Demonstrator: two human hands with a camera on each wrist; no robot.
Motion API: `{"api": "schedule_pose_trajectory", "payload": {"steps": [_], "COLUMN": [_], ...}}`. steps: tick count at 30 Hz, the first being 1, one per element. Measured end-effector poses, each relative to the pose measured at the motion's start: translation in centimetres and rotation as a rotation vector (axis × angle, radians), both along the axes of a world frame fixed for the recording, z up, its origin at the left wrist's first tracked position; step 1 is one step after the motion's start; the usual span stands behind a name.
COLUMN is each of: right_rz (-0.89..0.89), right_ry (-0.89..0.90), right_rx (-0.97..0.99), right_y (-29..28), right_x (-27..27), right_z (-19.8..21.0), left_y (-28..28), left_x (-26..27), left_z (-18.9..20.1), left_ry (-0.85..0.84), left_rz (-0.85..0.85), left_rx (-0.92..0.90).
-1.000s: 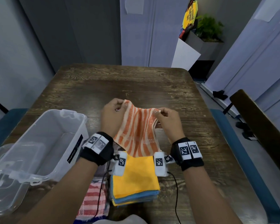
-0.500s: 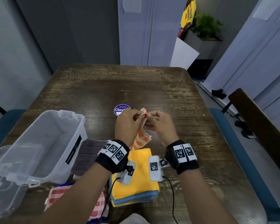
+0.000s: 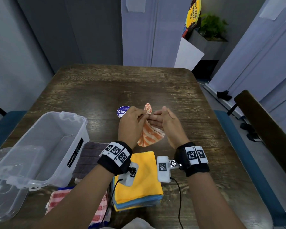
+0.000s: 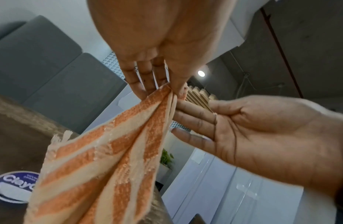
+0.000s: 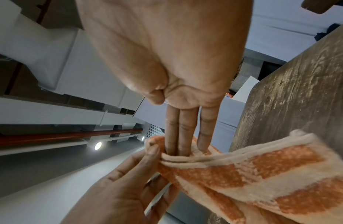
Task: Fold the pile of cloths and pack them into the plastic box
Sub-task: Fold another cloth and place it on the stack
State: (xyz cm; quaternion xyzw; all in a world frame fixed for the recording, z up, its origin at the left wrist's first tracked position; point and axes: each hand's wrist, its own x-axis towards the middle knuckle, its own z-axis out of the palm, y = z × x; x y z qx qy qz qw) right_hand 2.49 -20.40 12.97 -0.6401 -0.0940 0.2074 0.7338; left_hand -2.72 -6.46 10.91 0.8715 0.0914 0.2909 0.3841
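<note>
- My left hand (image 3: 132, 124) pinches the gathered top corners of the orange striped cloth (image 3: 149, 138) between thumb and fingertips at the centre of the head view, above the table (image 3: 106, 83). The rest of the cloth hangs free below the pinch.
- My right hand (image 3: 168, 124) is flat and grips nothing. Its fingers (image 5: 187, 128) are straight and side by side, with the tips touching the doubled edges just beside the pinch.
- Step in hand, as I judge it: the first fold, with the corners brought together and the edges not yet squared.
- To do it well, I clamp the pinch firmly so that no layer slips out.
- I then slide the flat right fingers down along the doubled edges until the stripes line up.
- Caution: the weave looks soft and loose, so the layers may creep. I should lay the cloth on bare table before folding again.
- The plastic box (image 3: 45, 177) stands open at the lower left of the frame, and no cloth shows inside it.
- The stack of cloths (image 3: 139, 182), yellow on top, lies at lower centre beneath my wrists.
- A grey cloth (image 3: 87, 156) lies between the stack and the box.
</note>
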Motion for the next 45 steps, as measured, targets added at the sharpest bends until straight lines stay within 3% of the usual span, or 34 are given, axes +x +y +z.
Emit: {"api": "schedule_pose_trajectory", "payload": {"steps": [4, 7, 9, 12, 15, 18, 22, 27, 31, 38, 42, 45], "right_rz": [0.001, -0.061, 0.054, 0.152, 0.054, 0.031, 0.071, 0.123, 0.104, 0.126, 0.303, 0.453], "right_ry": [-0.078, -0.241, -0.262, -0.273, -0.301, -0.341, -0.444, -0.486, -0.421, -0.336, -0.311, -0.360], "right_rx": [-0.010, -0.293, -0.375, -0.219, -0.092, -0.051, -0.103, -0.185, -0.155, -0.120, -0.164, -0.375], "right_y": [-0.8, -1.9, -2.3, -1.7, -1.1, -0.9, -0.5, -0.4, -0.6, -0.5, 0.5, 1.0], "right_x": [0.8, 2.2, 2.1, 1.3, 0.8, 0.6, 0.3, 0.3, 0.5, -0.6, -1.4, -1.7], "right_z": [-0.4, -1.8, -2.2, -2.4, -1.5, 0.3, 2.2, 2.7, 2.2, 1.5, 0.9, -0.7], "left_y": [0.7, 1.5, 2.0, 2.7, 3.7, 3.9, 3.3, 1.4, 0.5, 1.6, 3.1, 4.3], "left_x": [-0.1, -0.4, -0.5, -0.6, -0.8, -1.1, -1.4, -0.7, -0.4, -0.3, -0.4, -0.9], "left_z": [1.3, 2.5, 3.0, 3.0, 2.1, 1.5, 1.5, 2.7, 3.3, 3.2, 3.6, 4.0], "left_ry": [-0.017, -0.019, -0.031, -0.057, -0.073, -0.063, -0.022, 0.039, 0.041, 0.025, 0.054, 0.046], "left_rz": [-0.050, -0.166, -0.226, -0.290, -0.211, -0.112, -0.159, -0.190, -0.230, -0.157, -0.118, -0.004], "left_rx": [-0.139, -0.305, -0.383, -0.481, -0.515, -0.474, -0.404, -0.016, -0.063, 0.040, 0.013, 0.065]}}
